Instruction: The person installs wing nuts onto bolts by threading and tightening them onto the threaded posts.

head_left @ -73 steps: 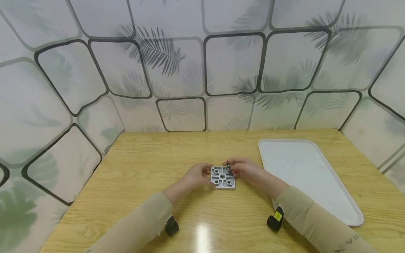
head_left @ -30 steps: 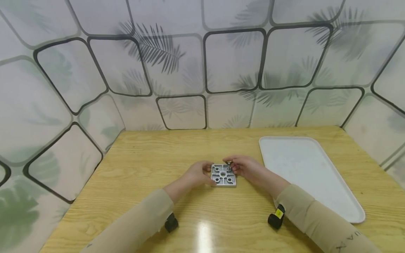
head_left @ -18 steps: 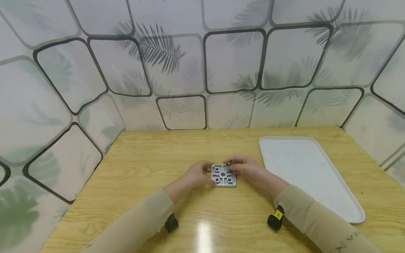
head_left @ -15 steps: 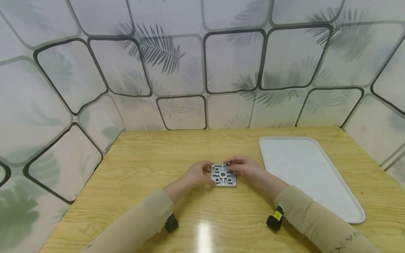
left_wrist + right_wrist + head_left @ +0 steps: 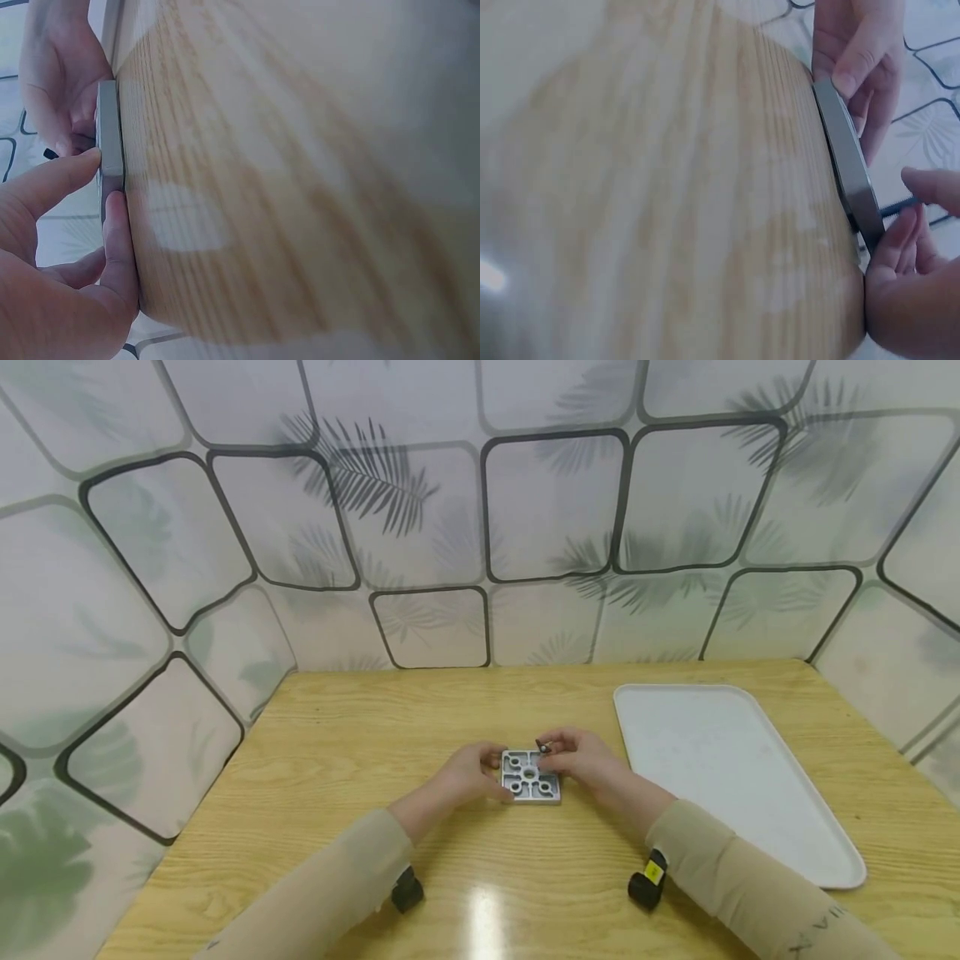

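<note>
A square silver metal plate (image 5: 529, 776) with round holes and ribs lies on the wooden table. My left hand (image 5: 468, 774) holds its left edge, the thumb at the near corner and fingers at the far one. In the left wrist view, thumb and a fingertip grip the plate's edge (image 5: 111, 131). At the far right corner my right hand (image 5: 588, 762) pinches a small dark screw (image 5: 543, 747). The right wrist view shows the screw's threaded shank (image 5: 900, 207) between the fingers and the plate. Those fingers hide the corner hole, so its depth cannot be told.
A white rectangular tray (image 5: 712, 760) lies to the right, beside the right forearm. Patterned cloth (image 5: 555, 510) stands behind and at both sides of the table (image 5: 360, 718). Black wrist cameras (image 5: 407, 892) hang under both sleeves.
The right fingers have shifted round the screw, and the thumb now covers the corner hole. The screw's visible end looks more tilted. The left hand and plate stay nearly where they were.
</note>
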A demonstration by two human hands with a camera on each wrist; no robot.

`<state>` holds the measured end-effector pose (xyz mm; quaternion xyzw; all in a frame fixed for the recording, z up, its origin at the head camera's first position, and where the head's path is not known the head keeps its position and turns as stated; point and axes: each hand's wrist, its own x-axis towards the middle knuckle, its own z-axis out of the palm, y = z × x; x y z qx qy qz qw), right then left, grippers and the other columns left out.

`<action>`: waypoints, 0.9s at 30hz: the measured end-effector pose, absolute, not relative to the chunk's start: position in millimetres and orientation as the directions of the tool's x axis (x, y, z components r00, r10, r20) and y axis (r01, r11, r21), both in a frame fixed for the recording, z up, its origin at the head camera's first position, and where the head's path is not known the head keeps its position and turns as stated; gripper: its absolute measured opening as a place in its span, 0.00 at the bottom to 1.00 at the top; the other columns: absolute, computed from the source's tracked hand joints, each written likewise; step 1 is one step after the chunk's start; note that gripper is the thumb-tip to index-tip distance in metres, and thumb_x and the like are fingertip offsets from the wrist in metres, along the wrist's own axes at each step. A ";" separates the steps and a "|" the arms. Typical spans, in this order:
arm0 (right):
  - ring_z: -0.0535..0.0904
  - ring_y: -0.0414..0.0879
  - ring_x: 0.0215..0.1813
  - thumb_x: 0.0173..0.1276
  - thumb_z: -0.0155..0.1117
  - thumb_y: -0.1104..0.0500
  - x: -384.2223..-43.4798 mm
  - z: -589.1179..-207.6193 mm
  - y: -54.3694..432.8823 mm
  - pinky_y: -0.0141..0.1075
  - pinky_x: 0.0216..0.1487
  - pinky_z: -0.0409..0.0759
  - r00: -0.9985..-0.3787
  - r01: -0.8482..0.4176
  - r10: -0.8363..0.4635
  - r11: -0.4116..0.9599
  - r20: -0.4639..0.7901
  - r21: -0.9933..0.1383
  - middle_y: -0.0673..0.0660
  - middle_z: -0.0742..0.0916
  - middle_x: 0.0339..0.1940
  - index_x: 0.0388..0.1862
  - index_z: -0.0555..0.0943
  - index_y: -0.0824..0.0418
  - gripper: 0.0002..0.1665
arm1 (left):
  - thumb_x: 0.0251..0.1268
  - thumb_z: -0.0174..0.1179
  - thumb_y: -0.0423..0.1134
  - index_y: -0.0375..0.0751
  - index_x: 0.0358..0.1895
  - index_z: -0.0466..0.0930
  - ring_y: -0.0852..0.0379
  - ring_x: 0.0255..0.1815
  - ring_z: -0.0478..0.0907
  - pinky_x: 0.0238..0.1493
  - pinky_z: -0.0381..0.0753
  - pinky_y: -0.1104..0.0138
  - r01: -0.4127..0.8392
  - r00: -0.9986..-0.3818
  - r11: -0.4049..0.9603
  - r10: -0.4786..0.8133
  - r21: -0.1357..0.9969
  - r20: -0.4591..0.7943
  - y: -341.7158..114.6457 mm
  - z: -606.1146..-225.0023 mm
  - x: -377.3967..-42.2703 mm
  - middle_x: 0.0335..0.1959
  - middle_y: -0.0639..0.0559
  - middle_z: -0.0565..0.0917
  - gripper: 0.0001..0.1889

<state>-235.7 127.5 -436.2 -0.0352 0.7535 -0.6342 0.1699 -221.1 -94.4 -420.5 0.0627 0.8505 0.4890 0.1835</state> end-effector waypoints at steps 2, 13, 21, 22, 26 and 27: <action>0.76 0.40 0.44 0.68 0.64 0.72 -236.9 -435.1 131.5 0.28 0.44 0.79 -0.924 0.162 -0.317 0.182 -0.214 -0.970 0.50 0.81 0.40 0.71 0.72 0.74 0.32 | 0.48 0.79 0.24 0.31 0.73 0.74 0.54 0.45 0.81 0.48 0.82 0.68 -0.068 -0.926 0.511 0.286 0.857 -0.245 -93.9 -420.7 -220.9 0.55 0.41 0.83 0.43; 0.76 0.35 0.41 0.79 0.42 0.66 -245.9 -440.9 143.1 0.26 0.49 0.78 -0.843 0.202 -0.514 -0.029 -0.158 -0.979 0.46 0.81 0.42 0.76 0.62 0.82 0.32 | 0.46 0.78 0.23 0.30 0.73 0.73 0.53 0.45 0.81 0.48 0.83 0.68 -0.060 -0.930 0.500 0.285 0.864 -0.230 -93.9 -423.1 -222.2 0.54 0.41 0.83 0.44; 0.80 0.36 0.47 0.79 0.49 0.68 -243.9 -441.4 143.3 0.27 0.52 0.81 -0.863 0.144 -0.484 0.048 -0.149 -0.988 0.51 0.87 0.58 0.74 0.67 0.82 0.29 | 0.46 0.79 0.24 0.30 0.73 0.73 0.54 0.45 0.80 0.49 0.83 0.68 -0.068 -0.929 0.499 0.285 0.864 -0.238 -94.4 -423.1 -222.3 0.54 0.41 0.83 0.44; 0.80 0.36 0.48 0.79 0.50 0.68 -243.6 -441.5 143.2 0.28 0.52 0.81 -0.868 0.138 -0.475 0.057 -0.148 -0.989 0.52 0.87 0.59 0.74 0.68 0.81 0.29 | 0.46 0.79 0.23 0.30 0.73 0.73 0.54 0.45 0.80 0.49 0.83 0.68 -0.067 -0.928 0.499 0.286 0.864 -0.237 -94.3 -423.2 -222.4 0.54 0.41 0.83 0.44; 0.80 0.36 0.49 0.78 0.54 0.67 -242.0 -441.1 142.1 0.27 0.53 0.81 -0.883 0.121 -0.448 0.079 -0.143 -0.990 0.55 0.86 0.61 0.70 0.72 0.81 0.26 | 0.46 0.79 0.23 0.30 0.73 0.73 0.54 0.45 0.80 0.48 0.82 0.68 -0.062 -0.928 0.498 0.290 0.865 -0.234 -94.2 -423.2 -222.3 0.53 0.42 0.83 0.44; 0.80 0.36 0.49 0.78 0.55 0.67 -241.7 -441.1 141.5 0.27 0.53 0.81 -0.885 0.121 -0.443 0.084 -0.146 -0.989 0.54 0.85 0.60 0.69 0.72 0.81 0.26 | 0.46 0.79 0.23 0.30 0.73 0.73 0.54 0.45 0.80 0.47 0.82 0.69 -0.064 -0.928 0.497 0.290 0.866 -0.235 -94.2 -423.1 -222.3 0.53 0.42 0.83 0.44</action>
